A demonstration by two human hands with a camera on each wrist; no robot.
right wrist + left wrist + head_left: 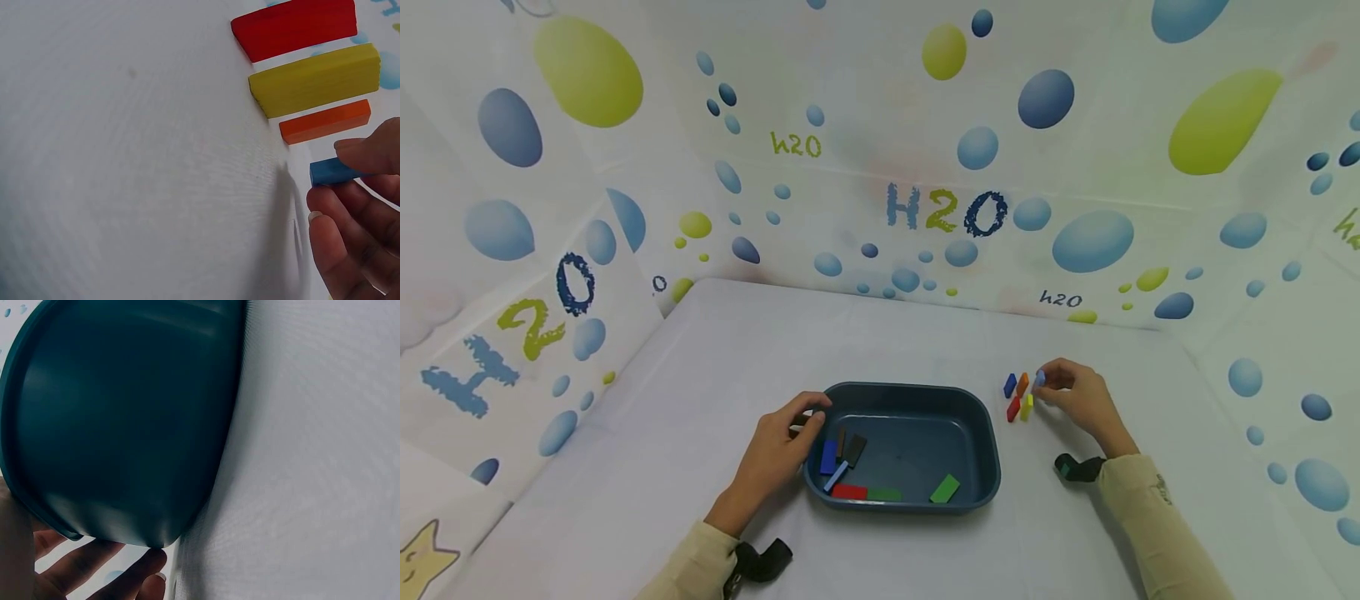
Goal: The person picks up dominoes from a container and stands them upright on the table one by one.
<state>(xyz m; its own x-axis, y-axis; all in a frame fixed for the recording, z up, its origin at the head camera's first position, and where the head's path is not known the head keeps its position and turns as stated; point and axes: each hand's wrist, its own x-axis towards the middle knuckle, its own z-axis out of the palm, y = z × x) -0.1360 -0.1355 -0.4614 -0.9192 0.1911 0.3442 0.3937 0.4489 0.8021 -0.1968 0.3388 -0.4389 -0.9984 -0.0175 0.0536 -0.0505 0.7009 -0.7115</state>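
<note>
At the left end of the dark blue plastic tub point(917, 398), my left hand point(781, 442) holds the rim, with several fingers point(134, 575) against the outer wall in the left wrist view. My right hand point(1078, 396) pinches a small light blue block point(331, 170) between thumb and fingers, just above the table. Beside it stand a red block point(297, 28), a yellow block point(315, 78), an orange block point(326, 121) and a dark blue block point(1010, 385), all on edge in a small group.
Inside the tub lie several more blocks, among them a green block point(945, 488), a red block point(849, 492), a blue block point(828, 457) and a black block point(855, 450). White cloth point(865, 333) covers the table, and a patterned backdrop point(850, 167) rises behind and at both sides.
</note>
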